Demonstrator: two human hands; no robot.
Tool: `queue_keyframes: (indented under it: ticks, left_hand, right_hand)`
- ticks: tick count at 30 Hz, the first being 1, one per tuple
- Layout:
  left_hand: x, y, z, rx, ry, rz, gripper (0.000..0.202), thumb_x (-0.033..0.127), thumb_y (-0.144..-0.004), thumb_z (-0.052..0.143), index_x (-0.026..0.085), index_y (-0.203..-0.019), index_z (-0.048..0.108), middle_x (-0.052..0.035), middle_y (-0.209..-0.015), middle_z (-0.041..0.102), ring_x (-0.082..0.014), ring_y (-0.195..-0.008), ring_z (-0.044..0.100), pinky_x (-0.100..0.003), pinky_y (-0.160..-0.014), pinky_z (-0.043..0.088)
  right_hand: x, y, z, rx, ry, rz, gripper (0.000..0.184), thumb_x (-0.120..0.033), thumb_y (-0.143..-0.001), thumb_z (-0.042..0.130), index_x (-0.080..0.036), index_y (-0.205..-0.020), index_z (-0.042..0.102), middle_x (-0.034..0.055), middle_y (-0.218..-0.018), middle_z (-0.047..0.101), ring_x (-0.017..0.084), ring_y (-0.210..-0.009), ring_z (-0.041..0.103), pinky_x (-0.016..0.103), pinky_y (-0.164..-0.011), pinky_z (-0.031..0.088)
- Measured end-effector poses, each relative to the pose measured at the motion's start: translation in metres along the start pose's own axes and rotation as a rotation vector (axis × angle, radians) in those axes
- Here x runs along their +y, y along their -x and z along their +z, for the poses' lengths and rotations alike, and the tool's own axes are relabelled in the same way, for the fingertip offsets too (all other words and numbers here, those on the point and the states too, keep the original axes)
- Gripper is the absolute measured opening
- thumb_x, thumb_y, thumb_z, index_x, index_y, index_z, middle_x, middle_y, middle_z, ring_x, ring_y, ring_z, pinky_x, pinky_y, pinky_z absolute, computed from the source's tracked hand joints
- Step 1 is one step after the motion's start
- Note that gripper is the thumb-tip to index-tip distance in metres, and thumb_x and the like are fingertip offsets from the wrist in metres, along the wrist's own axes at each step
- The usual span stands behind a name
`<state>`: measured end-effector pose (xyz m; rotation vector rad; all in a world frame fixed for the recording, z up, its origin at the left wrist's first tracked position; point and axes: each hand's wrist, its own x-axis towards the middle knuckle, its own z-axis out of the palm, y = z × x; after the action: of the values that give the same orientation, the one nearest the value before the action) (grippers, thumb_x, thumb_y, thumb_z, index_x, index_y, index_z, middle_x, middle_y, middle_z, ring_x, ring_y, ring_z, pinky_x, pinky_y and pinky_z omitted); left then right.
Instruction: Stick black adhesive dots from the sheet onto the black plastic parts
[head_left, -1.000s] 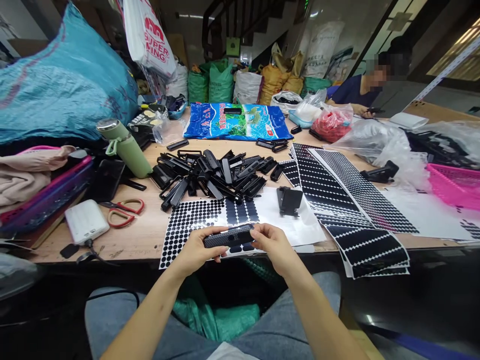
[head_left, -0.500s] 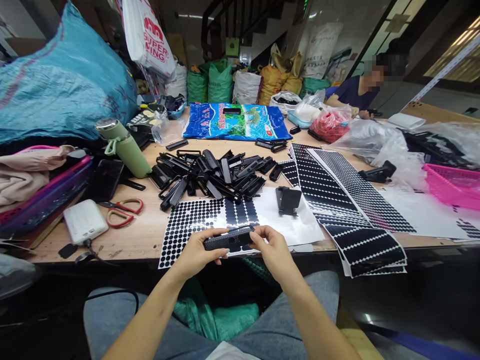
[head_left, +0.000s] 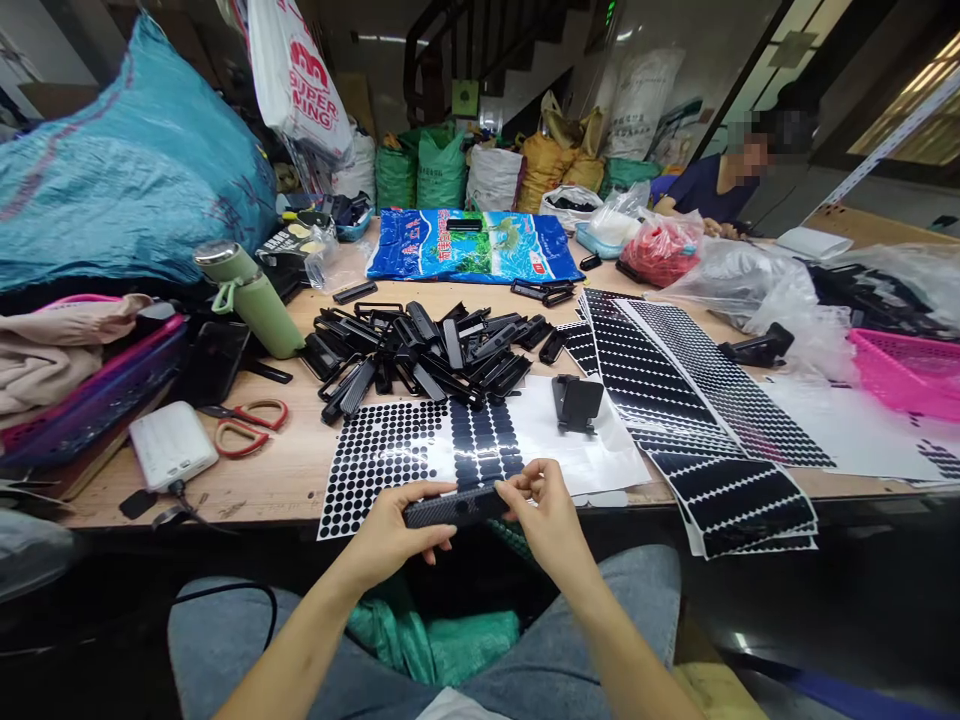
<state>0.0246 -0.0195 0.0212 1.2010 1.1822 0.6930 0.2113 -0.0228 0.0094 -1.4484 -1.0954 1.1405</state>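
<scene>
A long black plastic part [head_left: 450,508] is held level just below the table's front edge, over my lap. My left hand [head_left: 397,525] grips its left end with the fingers wrapped round it. My right hand [head_left: 544,505] pinches its right end with thumb and fingertips. Right behind the hands lies a white sheet of black round and oblong stickers [head_left: 420,445]. Farther back is a heap of several more black plastic parts [head_left: 427,350], and one folded black part [head_left: 576,400] stands alone on the white sheet.
Black-patterned sticker sheets [head_left: 675,400] fan out to the right. Red-handled scissors [head_left: 247,425], a white power bank [head_left: 172,445] and a green bottle [head_left: 251,295] lie left. A pink basket [head_left: 907,370] sits far right. Another person [head_left: 712,180] sits at the far end among sacks.
Both hands have dropped a little lower and nearer to me with the black part; the right fingers have shifted on its end. The table's things have not moved.
</scene>
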Motion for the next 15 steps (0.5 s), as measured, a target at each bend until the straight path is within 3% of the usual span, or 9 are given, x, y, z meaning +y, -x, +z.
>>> queue_keyframes:
  ticks: [3, 5, 6, 9, 11, 12, 15]
  left_hand:
    - [-0.008, 0.013, -0.006, -0.153, -0.176, 0.02, 0.052, 0.032, -0.064, 0.068, 0.019, -0.113, 0.056, -0.0051, -0.088, 0.064, -0.0186, -0.073, 0.063, -0.029, -0.06, 0.052]
    - [-0.009, 0.01, -0.021, -0.118, -0.366, 0.12, 0.053, 0.037, -0.063, 0.068, 0.024, -0.113, 0.055, -0.0062, -0.109, 0.058, -0.0214, -0.091, 0.059, -0.031, -0.072, 0.05]
    - [-0.008, 0.002, -0.033, 0.002, -0.465, 0.166, 0.052, 0.041, -0.065, 0.066, 0.025, -0.113, 0.055, -0.0069, -0.115, 0.054, -0.0227, -0.098, 0.056, -0.032, -0.075, 0.049]
    - [-0.002, -0.041, -0.079, 0.65, -0.768, 0.169, 0.048, 0.048, -0.075, 0.049, 0.014, -0.11, 0.054, -0.0157, -0.113, 0.053, -0.0293, -0.103, 0.05, -0.04, -0.081, 0.044]
    - [0.0, -0.075, -0.108, 0.913, -0.969, 0.075, 0.059, 0.051, -0.073, 0.051, 0.008, -0.113, 0.051, -0.0232, -0.115, 0.05, -0.0373, -0.111, 0.043, -0.049, -0.087, 0.037]
    - [0.0, -0.089, -0.119, 0.937, -1.015, 0.012, 0.063, 0.053, -0.071, 0.052, 0.007, -0.115, 0.049, -0.0248, -0.115, 0.05, -0.0397, -0.11, 0.042, -0.051, -0.085, 0.037]
    - [-0.006, -0.116, -0.139, 0.839, -1.077, -0.045, 0.06, 0.046, -0.071, 0.054, 0.01, -0.118, 0.048, -0.0224, -0.111, 0.055, -0.0388, -0.107, 0.046, -0.049, -0.083, 0.038]
  right_hand:
    - [0.004, -0.005, -0.009, -0.049, 0.144, 0.029, 0.029, -0.045, -0.073, 0.054, -0.022, -0.086, 0.043, -0.0005, -0.077, 0.054, 0.014, -0.064, 0.054, 0.028, -0.058, 0.045]
    - [0.004, -0.015, -0.009, -0.058, 0.288, -0.01, 0.025, -0.045, -0.077, 0.049, -0.021, -0.084, 0.047, 0.0006, -0.078, 0.055, 0.014, -0.064, 0.053, 0.029, -0.06, 0.043]
    - [0.004, -0.022, -0.005, -0.09, 0.353, -0.043, 0.023, -0.044, -0.079, 0.047, -0.021, -0.082, 0.049, 0.0011, -0.079, 0.056, 0.015, -0.065, 0.053, 0.029, -0.062, 0.042]
    - [0.003, -0.045, 0.026, -0.253, 0.538, -0.159, 0.016, -0.034, -0.082, 0.044, -0.021, -0.082, 0.052, 0.0031, -0.087, 0.058, 0.015, -0.074, 0.055, 0.028, -0.067, 0.041]
    - [0.003, -0.06, 0.056, -0.3, 0.689, -0.202, 0.014, -0.028, -0.082, 0.044, -0.019, -0.087, 0.053, 0.0063, -0.095, 0.058, 0.017, -0.081, 0.055, 0.028, -0.07, 0.041]
    - [0.003, -0.067, 0.071, -0.293, 0.765, -0.201, 0.014, -0.026, -0.082, 0.044, -0.017, -0.089, 0.053, 0.0085, -0.097, 0.057, 0.018, -0.085, 0.055, 0.029, -0.072, 0.04]
    - [0.006, -0.081, 0.104, -0.272, 0.842, -0.174, 0.012, -0.018, -0.079, 0.048, -0.013, -0.087, 0.055, 0.0144, -0.096, 0.057, 0.022, -0.087, 0.055, 0.032, -0.072, 0.039]
